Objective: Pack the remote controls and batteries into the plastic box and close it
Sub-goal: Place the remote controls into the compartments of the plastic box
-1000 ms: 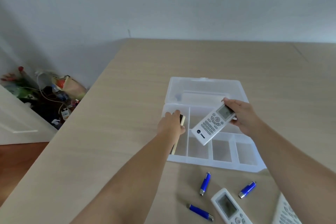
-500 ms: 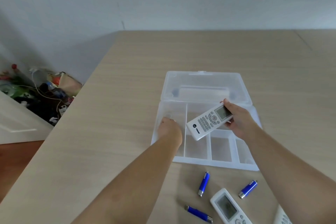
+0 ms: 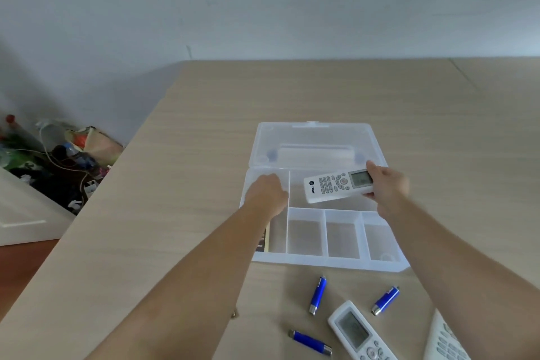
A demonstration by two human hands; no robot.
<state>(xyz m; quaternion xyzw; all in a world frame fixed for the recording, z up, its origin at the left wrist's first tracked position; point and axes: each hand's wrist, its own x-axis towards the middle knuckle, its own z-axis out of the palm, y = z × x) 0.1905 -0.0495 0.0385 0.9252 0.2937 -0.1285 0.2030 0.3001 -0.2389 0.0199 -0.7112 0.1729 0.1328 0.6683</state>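
Note:
A clear plastic box (image 3: 330, 263) lies open on the wooden table, its lid (image 3: 318, 137) folded back flat. My right hand (image 3: 388, 187) grips a white remote control (image 3: 336, 185) by its screen end and holds it almost level over the wide rear compartment. My left hand (image 3: 267, 193) is curled down inside the long left compartment, over a dark flat item (image 3: 264, 240) whose near end shows beside my forearm. Three blue batteries (image 3: 317, 295) (image 3: 385, 300) (image 3: 309, 342) lie in front of the box, beside a second white remote (image 3: 359, 333) and a third (image 3: 444, 342).
The table's left edge runs diagonally from near left to far centre. Beyond it, clutter and cables (image 3: 58, 155) sit on the floor next to a white panel (image 3: 23, 213). A plain wall stands behind the table.
My right hand has turned the white remote from slanted to nearly level over the rear compartment. My left hand has sunk into the left compartment with the dark item.

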